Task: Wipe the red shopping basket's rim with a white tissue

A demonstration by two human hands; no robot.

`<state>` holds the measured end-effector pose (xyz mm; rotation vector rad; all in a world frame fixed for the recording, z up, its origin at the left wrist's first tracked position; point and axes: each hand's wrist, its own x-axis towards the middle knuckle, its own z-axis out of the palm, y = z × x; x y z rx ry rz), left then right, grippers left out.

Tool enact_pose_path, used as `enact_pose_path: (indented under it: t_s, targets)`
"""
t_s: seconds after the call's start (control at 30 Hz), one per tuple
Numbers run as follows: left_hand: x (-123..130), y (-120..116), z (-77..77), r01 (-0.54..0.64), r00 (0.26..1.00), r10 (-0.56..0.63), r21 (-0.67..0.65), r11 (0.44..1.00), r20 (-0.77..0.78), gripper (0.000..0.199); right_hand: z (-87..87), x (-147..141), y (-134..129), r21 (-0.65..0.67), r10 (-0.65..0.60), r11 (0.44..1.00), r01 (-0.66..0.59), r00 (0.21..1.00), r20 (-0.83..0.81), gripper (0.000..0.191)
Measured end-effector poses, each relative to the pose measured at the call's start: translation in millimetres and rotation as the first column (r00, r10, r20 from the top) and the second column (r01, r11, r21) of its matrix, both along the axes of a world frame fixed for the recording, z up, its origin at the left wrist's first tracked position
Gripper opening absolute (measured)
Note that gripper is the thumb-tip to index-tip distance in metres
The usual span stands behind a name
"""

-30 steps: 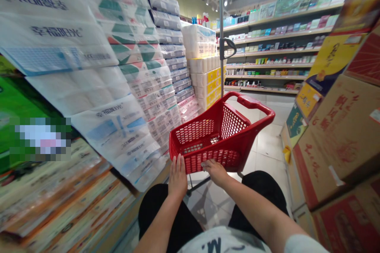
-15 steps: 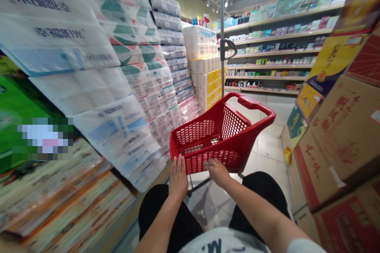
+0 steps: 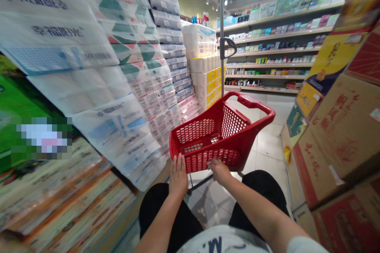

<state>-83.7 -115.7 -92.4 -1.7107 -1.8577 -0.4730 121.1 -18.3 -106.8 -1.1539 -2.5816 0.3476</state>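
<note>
Above pale floor tiles (image 3: 264,148), the flat left hand (image 3: 178,177) should brace the red perforated plastic cart (image 3: 221,147), and the right hand (image 3: 221,172), clamped on a pale cloth-like scrap (image 3: 211,163), press evenly.

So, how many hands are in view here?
2. The left hand is at the near left corner of the red cart; the right hand is at its near side. No others show, though some could be hidden.
</note>
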Motion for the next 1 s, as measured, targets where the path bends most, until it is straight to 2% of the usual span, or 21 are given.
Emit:
enact_pose_path:
  t_s: [0.1,0.23,0.37,0.47,0.53,0.67,0.77,1.0]
  targets:
    - [1,1,-0.1,-0.004,1.000,0.004,-0.003,1.000,0.002,0.075,2.6,2,1,0.010,-0.029,1.000,0.030,0.999,-0.022,0.032]
    - [2,2,0.8,-0.018,1.000,0.018,-0.003,1.000,0.008,0.075,5.8,-1,2,-0.052,-0.015,0.999,0.015,1.000,0.010,0.035]
    - [2,1,2.7,-0.011,1.000,0.010,-0.015,1.000,-0.001,0.077,6.1,-6,0,-0.005,-0.056,0.998,0.056,0.996,-0.067,0.031]
    - [2,1,3.1,-0.012,1.000,0.012,-0.010,1.000,-0.003,0.077,5.2,-7,-1,-0.025,-0.035,0.999,0.033,0.998,-0.050,0.030]
    - [2,1,2.5,-0.013,1.000,0.013,-0.003,1.000,-0.002,0.076,4.2,-5,-1,-0.051,-0.034,0.998,0.032,0.999,-0.032,0.031]
    - [1,1,0.9,-0.006,1.000,0.006,-0.004,1.000,-0.005,0.074,-0.7,0,2,-0.024,-0.078,0.997,0.075,0.990,-0.117,0.037]
    - [2,1,0.8,-0.012,1.000,0.012,-0.006,1.000,-0.007,0.073,-6.5,4,5,-0.086,-0.079,0.994,0.072,0.993,-0.086,0.039]
    - [2,1,0.7,-0.018,1.000,0.017,-0.020,1.000,-0.006,0.073,-11.2,10,7,-0.113,-0.120,0.988,0.105,0.984,-0.135,0.035]
